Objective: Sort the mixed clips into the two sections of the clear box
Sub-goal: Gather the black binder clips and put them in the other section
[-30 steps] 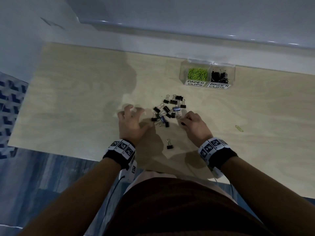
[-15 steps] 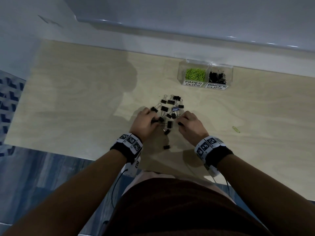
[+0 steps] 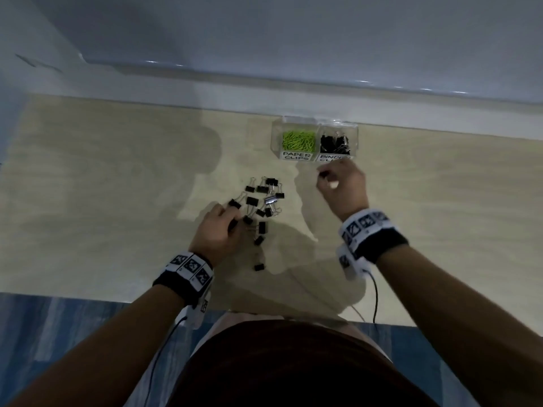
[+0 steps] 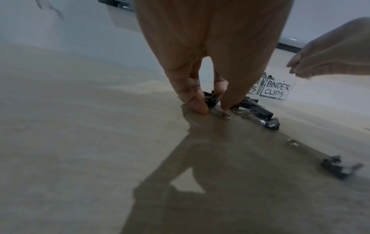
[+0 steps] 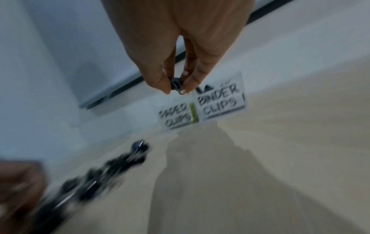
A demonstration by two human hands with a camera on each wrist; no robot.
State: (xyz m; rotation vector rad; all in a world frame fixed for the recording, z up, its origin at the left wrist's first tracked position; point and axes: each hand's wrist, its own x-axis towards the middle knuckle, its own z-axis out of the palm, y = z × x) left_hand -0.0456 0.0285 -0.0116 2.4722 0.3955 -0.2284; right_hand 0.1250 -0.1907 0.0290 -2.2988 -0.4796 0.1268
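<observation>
A clear box (image 3: pixel 276 133) stands at the table's back edge; its left section, labelled PAPER CLIPS, holds green paper clips (image 3: pixel 298 140), its right section, labelled BINDER CLIPS (image 4: pixel 274 90), holds black binder clips (image 3: pixel 334 143). Several loose black binder clips (image 3: pixel 261 201) lie scattered mid-table. My left hand (image 3: pixel 219 230) is down at the pile's near-left edge, thumb and fingertips (image 4: pixel 197 104) pinching a binder clip (image 4: pixel 213 100) on the wood. My right hand (image 3: pixel 342 183) hovers just in front of the binder section, pinching a small black binder clip (image 5: pixel 176 83) in the air.
A pale wooden table (image 3: pixel 117 201) runs to a white wall at the back. One binder clip (image 3: pixel 258 267) lies apart near the front edge. Cables hang from both wrist bands.
My right hand has risen from the pile and travelled back-right toward the box with a binder clip. My left hand has closed in on the pile's left edge.
</observation>
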